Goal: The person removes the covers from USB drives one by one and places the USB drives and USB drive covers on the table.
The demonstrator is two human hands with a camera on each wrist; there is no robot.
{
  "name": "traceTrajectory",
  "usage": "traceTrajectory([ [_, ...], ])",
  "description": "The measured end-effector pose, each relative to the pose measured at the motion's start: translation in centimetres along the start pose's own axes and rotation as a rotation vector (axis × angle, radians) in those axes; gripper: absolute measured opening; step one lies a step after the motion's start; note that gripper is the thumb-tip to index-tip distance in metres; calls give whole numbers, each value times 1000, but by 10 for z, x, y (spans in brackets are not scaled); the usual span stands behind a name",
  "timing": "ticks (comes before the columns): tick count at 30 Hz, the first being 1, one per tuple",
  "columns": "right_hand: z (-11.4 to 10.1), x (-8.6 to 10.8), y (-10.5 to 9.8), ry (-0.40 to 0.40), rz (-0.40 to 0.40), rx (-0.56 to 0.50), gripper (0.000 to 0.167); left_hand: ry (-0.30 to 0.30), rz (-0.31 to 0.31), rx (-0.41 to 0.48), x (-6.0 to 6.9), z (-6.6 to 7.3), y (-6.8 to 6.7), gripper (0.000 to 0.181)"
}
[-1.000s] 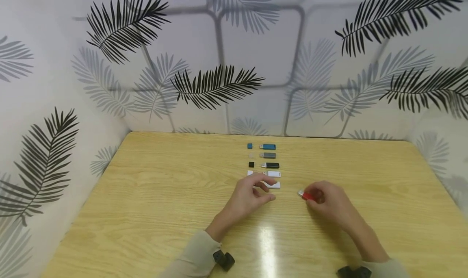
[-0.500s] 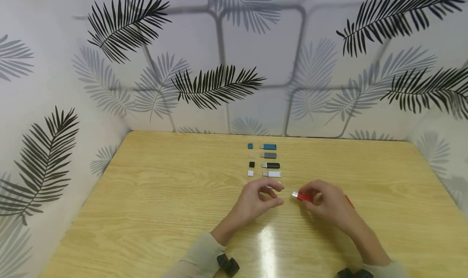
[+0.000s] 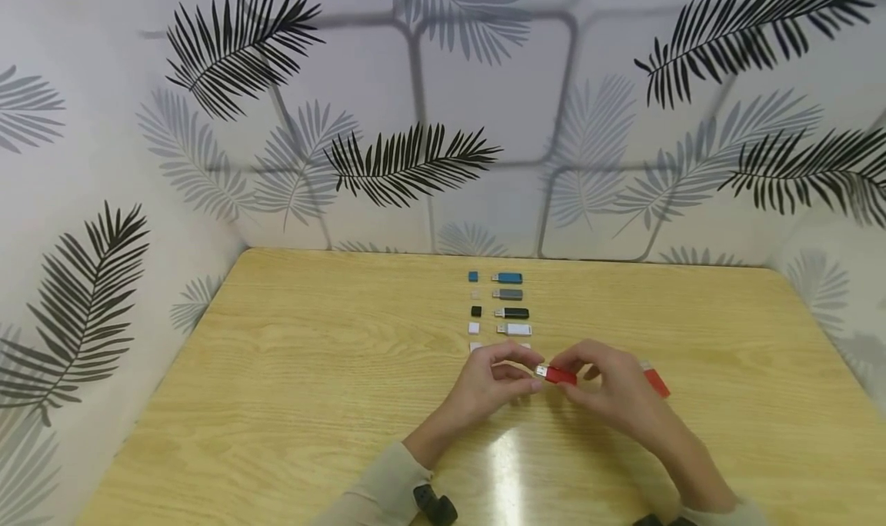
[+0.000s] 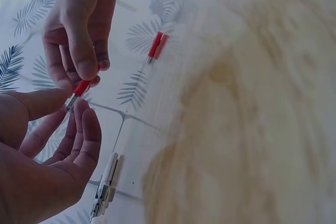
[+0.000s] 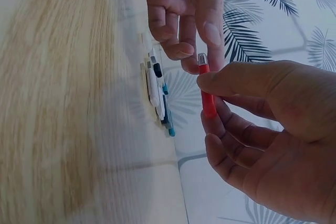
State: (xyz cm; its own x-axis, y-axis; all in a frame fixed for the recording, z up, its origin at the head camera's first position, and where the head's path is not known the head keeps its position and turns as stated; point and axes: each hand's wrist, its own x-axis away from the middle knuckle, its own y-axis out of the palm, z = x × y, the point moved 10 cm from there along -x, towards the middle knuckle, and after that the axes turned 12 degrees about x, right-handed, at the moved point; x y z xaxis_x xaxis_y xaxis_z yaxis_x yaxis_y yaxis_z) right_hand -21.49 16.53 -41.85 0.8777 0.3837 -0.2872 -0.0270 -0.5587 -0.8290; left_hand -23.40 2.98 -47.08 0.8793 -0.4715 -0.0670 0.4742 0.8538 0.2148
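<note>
My right hand (image 3: 609,380) pinches a red USB flash drive (image 3: 561,375) between thumb and fingers, its bare metal plug pointing left. The left hand (image 3: 484,376) is beside it, fingers bent and parted from the thumb around the plug's end. In the right wrist view, the plug of the drive (image 5: 206,90) stands in front of the left fingertips, with no firm grip visible. The left wrist view shows the same drive (image 4: 81,87) between both hands. A second red flash drive (image 3: 655,380) lies on the table behind the right hand.
Beyond the hands lie flash drives in a column: blue (image 3: 508,277), grey (image 3: 510,294), black (image 3: 514,313) and white (image 3: 515,330). Their caps, such as the blue cap (image 3: 474,276) and black cap (image 3: 476,311), lie to the left. The wooden table (image 3: 311,357) meets a leaf-patterned backdrop (image 3: 484,203).
My right hand has carried the red flash drive leftward to the left hand. The left hand has shifted slightly right, and the second red drive has come into view behind the right hand.
</note>
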Motion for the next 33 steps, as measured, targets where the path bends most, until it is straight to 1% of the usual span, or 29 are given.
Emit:
traceTrajectory([
  [5, -7, 0, -2, -20, 22, -3, 29, -6, -10, 19, -1, -1, 0, 23],
  [10, -12, 0, -2, -33, 26, -11, 28, -19, -9, 39, 0, -2, -2, 21],
  [17, -15, -2, -1, -52, 32, -13, 28, -8, 15, 22, -1, 1, -8, 19],
  [22, -14, -3, 1, -60, 48, -18, 28, -18, 3, 16, -1, 4, -10, 20],
  [26, -15, -3, 3, -68, 64, -20, 30, -7, -11, -60, -2, 7, -11, 17],
  [29, -15, -3, 7, -61, 57, -25, 30, 3, -16, -123, -1, 8, -12, 15],
  [33, -15, -5, 11, -57, 50, -29, 29, 6, -19, -173, 1, 9, -15, 14],
])
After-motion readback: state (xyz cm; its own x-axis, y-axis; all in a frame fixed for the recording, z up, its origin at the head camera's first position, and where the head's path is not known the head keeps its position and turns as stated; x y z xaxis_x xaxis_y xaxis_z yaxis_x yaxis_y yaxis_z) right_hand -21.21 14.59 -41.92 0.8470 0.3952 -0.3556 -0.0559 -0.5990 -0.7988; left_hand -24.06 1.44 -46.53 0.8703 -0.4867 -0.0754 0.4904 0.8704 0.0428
